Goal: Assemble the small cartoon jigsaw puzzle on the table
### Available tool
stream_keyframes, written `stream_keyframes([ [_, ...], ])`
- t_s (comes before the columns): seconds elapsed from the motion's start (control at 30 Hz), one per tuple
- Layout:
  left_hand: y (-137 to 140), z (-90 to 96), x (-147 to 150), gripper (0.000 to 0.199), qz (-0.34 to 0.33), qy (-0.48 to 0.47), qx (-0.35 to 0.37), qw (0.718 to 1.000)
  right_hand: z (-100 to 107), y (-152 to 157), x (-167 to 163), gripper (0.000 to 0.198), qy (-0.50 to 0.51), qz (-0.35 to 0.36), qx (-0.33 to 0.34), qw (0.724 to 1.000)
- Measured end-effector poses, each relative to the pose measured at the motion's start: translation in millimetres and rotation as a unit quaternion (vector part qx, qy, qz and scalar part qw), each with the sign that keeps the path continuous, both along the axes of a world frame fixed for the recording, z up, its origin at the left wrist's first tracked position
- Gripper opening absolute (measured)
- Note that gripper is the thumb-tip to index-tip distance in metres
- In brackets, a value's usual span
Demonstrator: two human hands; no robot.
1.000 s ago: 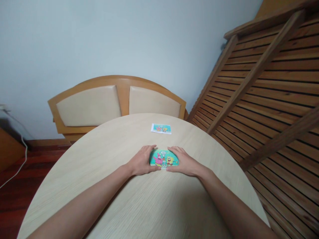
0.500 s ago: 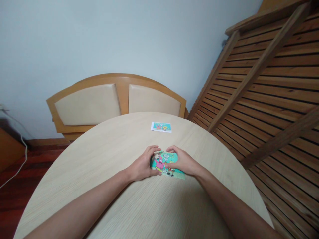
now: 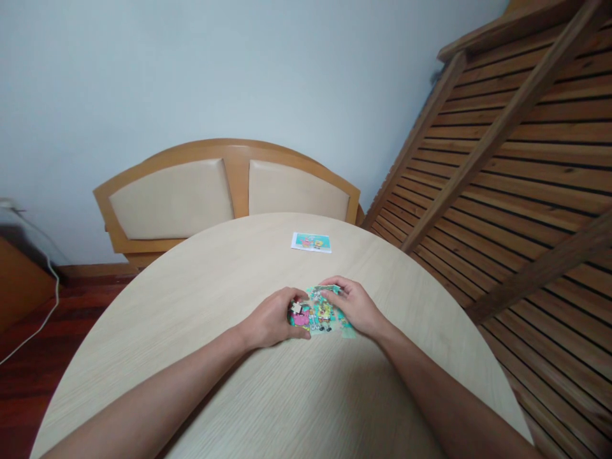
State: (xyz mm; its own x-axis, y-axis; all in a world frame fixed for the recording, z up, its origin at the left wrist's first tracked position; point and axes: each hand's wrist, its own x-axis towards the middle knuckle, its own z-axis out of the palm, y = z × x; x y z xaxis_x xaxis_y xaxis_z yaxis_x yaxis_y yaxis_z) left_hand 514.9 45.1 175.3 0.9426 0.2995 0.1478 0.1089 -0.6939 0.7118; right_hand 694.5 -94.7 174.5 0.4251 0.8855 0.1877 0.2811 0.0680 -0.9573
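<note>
A small cartoon jigsaw puzzle (image 3: 324, 314) with a teal background lies in front of me on the round table. Pink and yellow figures show on it, and its outline is uneven with gaps. My left hand (image 3: 276, 317) curls around its left end, thumb at the near edge and fingers at the far edge. A loose piece (image 3: 297, 308) with a pale face up sits beside those fingers. My right hand (image 3: 354, 306) grips the far right part, which looks lifted and bent between thumb and fingers. Its palm covers some of the right side.
Farther back on the round table (image 3: 215, 268) lies a picture card (image 3: 312, 242) with a similar cartoon. A padded wooden headboard (image 3: 236, 182) stands behind, against the wall. Wooden slats (image 3: 516, 159) lean at the right. A white cable (image 3: 55, 299) hangs at the left.
The puzzle has buckled and come apart in places, with the yellow figure now uncovered. My right fingers have shifted toward its far edge. My left hand stays nearly where it was.
</note>
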Motion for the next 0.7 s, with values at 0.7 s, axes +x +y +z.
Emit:
stream_keyframes([
  [0.7, 9, 3.6, -4, 0.033, -0.042, -0.080, -0.026, 0.996, -1, -9, -11, 0.037, -0.266, 0.075, -0.044, 0.960],
])
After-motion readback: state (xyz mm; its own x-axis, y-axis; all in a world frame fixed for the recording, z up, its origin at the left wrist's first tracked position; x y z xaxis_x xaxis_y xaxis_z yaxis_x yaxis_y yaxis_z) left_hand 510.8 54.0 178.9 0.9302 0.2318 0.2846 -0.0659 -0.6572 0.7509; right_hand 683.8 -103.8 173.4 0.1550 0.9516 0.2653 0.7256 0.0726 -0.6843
